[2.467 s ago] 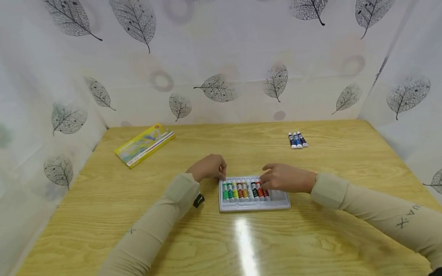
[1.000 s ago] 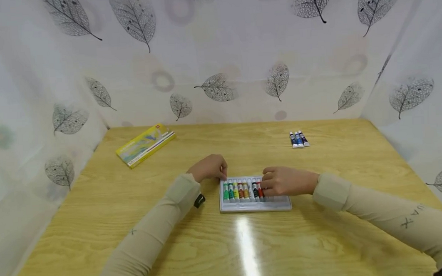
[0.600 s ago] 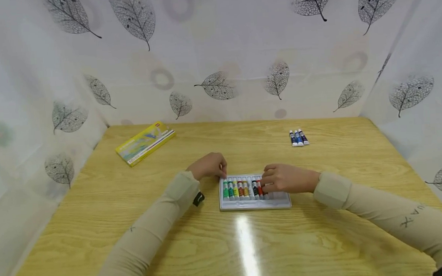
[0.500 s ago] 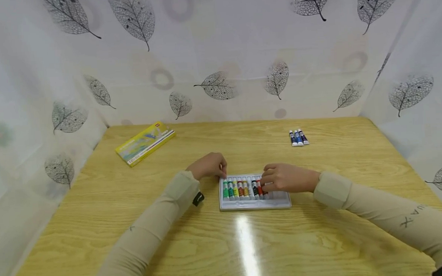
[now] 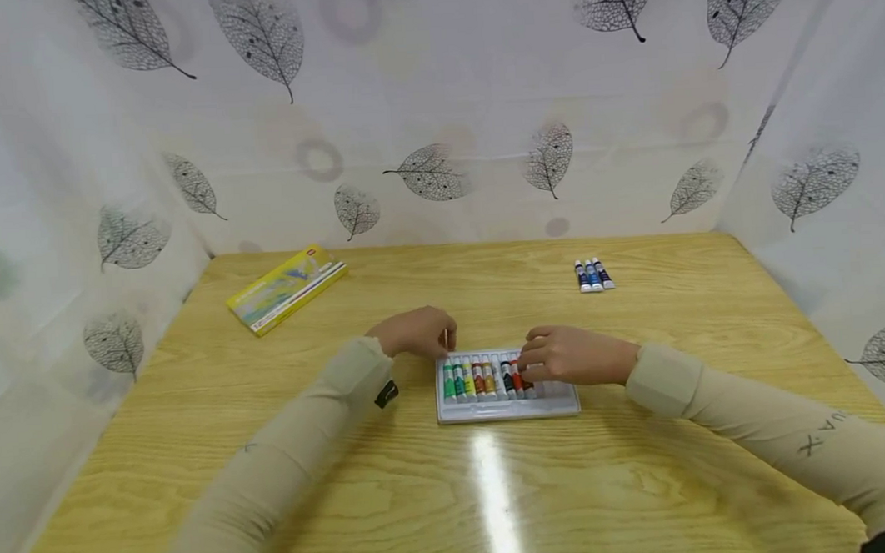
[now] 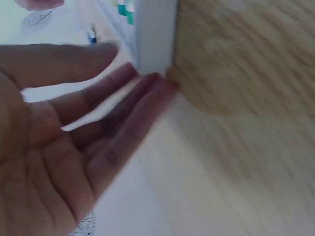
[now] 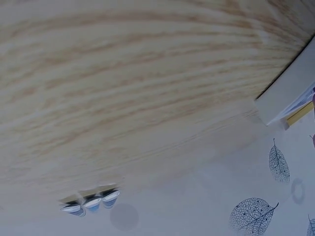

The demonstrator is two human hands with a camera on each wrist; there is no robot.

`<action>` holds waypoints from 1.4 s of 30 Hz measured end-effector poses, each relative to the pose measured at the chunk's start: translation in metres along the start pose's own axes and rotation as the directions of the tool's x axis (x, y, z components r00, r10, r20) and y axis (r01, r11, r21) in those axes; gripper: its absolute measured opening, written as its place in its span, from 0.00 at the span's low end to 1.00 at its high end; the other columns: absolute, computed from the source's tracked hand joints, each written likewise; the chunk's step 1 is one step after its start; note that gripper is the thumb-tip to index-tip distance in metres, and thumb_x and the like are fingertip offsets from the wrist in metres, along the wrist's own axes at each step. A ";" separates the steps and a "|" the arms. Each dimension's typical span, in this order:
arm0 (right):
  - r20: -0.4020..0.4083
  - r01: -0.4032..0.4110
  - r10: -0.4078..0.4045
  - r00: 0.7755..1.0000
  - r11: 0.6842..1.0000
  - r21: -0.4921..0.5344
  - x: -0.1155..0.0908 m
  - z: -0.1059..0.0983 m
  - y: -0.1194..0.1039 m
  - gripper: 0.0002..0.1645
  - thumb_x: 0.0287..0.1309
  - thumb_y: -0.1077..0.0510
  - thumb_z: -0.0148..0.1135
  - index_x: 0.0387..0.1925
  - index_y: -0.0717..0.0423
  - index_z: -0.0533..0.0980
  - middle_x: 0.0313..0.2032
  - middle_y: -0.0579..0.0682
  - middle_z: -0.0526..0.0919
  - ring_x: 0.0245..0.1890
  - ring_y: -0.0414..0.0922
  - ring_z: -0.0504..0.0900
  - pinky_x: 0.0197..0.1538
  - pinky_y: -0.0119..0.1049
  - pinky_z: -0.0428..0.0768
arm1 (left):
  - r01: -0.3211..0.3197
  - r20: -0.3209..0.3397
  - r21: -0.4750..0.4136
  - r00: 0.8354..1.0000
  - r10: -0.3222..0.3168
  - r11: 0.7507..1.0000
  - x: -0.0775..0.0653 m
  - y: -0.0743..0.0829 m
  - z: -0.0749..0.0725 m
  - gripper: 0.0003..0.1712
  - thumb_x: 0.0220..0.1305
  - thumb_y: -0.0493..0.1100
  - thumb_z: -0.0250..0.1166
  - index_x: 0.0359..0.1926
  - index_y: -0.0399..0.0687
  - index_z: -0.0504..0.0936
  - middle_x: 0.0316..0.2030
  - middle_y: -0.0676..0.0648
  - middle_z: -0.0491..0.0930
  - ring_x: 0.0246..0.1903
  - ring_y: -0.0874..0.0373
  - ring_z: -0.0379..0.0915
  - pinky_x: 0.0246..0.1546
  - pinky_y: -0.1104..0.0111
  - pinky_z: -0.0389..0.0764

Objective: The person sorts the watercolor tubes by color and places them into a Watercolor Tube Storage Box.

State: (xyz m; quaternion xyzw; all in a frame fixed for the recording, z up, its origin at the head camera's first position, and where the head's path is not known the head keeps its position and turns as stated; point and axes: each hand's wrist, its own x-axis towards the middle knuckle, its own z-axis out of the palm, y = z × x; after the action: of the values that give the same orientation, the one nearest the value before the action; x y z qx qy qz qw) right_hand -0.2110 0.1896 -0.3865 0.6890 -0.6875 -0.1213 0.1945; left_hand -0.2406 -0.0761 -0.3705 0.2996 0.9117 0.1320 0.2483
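Well, in the head view a white plastic tray (image 5: 510,411) is lying on the wood-grain counter (image 5: 394,496), with a row of paint tubes (image 5: 489,380) filling its left and middle slots. From the tray's left end, they are running green, darker green, yellow, brownish red, ochre, white, a dark one, red and a deep red one partly covered. The left hand (image 5: 418,331) is resting at the tray's far left corner. The right hand (image 5: 578,355) is hanging over the tray's right part, fingers bent down upon the deep red tube; whether they are pinching it, I cannot tell. Behind the tray to the right, three blue-toned paint tubes (image 5: 594,275) are lying side by side; behind it to the left, a yellow paint box (image 5: 287,289) is lying aslant. A leaf-print curtain (image 5: 439,76) is hanging beyond the tray.

In the left wrist view, the left hand is holding its fingers loosely extended, thumb apart, with the fingertips seeming to meet the tray's corner.

In the right wrist view, the tray's corner is showing at the edge, the yellow box is peeking past it, and the three loose tubes are lying well apart from it.
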 end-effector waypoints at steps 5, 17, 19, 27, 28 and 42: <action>0.006 -0.010 0.010 1.000 1.000 0.007 0.000 -0.002 0.000 0.17 0.40 0.61 0.73 0.35 0.46 0.80 0.39 0.43 0.86 0.40 0.38 0.83 0.50 0.37 0.78 | -0.073 -0.058 -0.025 0.996 0.072 0.997 -0.001 -0.004 0.006 0.07 0.59 0.38 0.59 0.38 0.44 0.80 0.37 0.47 0.80 0.37 0.58 0.74 0.42 0.68 0.75; 0.002 -0.013 0.013 1.000 1.000 0.009 -0.001 -0.002 -0.001 0.17 0.41 0.61 0.73 0.37 0.47 0.80 0.40 0.42 0.85 0.40 0.38 0.83 0.49 0.36 0.77 | -0.117 -0.104 0.008 0.988 0.117 0.993 0.017 0.006 0.016 0.04 0.60 0.44 0.64 0.32 0.50 0.82 0.30 0.53 0.81 0.31 0.64 0.74 0.37 0.71 0.75; -0.029 -0.015 0.016 0.999 0.999 0.032 -0.003 -0.002 0.001 0.16 0.41 0.62 0.73 0.37 0.48 0.81 0.38 0.43 0.85 0.39 0.38 0.83 0.47 0.37 0.78 | -0.124 -0.101 0.004 0.987 0.123 0.992 0.020 0.011 0.016 0.03 0.60 0.42 0.64 0.33 0.49 0.82 0.30 0.53 0.81 0.31 0.63 0.73 0.36 0.70 0.74; -0.130 -0.107 0.120 0.984 0.989 0.100 -0.015 -0.011 0.027 0.14 0.42 0.55 0.73 0.34 0.53 0.80 0.33 0.46 0.85 0.34 0.42 0.82 0.42 0.38 0.78 | -0.141 -0.091 -0.003 0.986 0.140 0.990 0.026 0.020 0.014 0.03 0.56 0.36 0.63 0.31 0.48 0.80 0.27 0.52 0.78 0.28 0.61 0.69 0.31 0.71 0.71; -0.134 -0.133 0.147 0.980 0.985 0.109 -0.018 -0.012 0.034 0.14 0.42 0.56 0.73 0.34 0.54 0.81 0.33 0.47 0.85 0.33 0.43 0.82 0.41 0.38 0.79 | -0.141 -0.095 0.001 0.985 0.141 0.990 0.026 0.020 0.014 0.03 0.56 0.35 0.63 0.30 0.48 0.80 0.27 0.52 0.77 0.27 0.61 0.69 0.31 0.71 0.71; 0.188 -0.509 0.486 0.854 0.855 0.103 -0.075 0.009 0.112 0.13 0.44 0.69 0.69 0.36 0.58 0.82 0.35 0.56 0.85 0.33 0.50 0.83 0.39 0.45 0.80 | -0.100 -0.079 -0.020 0.992 0.098 0.995 0.032 0.020 0.015 0.06 0.54 0.33 0.62 0.27 0.50 0.80 0.28 0.51 0.79 0.28 0.61 0.71 0.30 0.71 0.72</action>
State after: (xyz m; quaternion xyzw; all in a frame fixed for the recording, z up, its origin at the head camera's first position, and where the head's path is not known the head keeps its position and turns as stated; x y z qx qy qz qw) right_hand -0.3175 0.2660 -0.3538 0.4883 -0.8626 -0.0683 0.1134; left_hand -0.2452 -0.0399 -0.3876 0.3360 0.9031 0.1665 0.2091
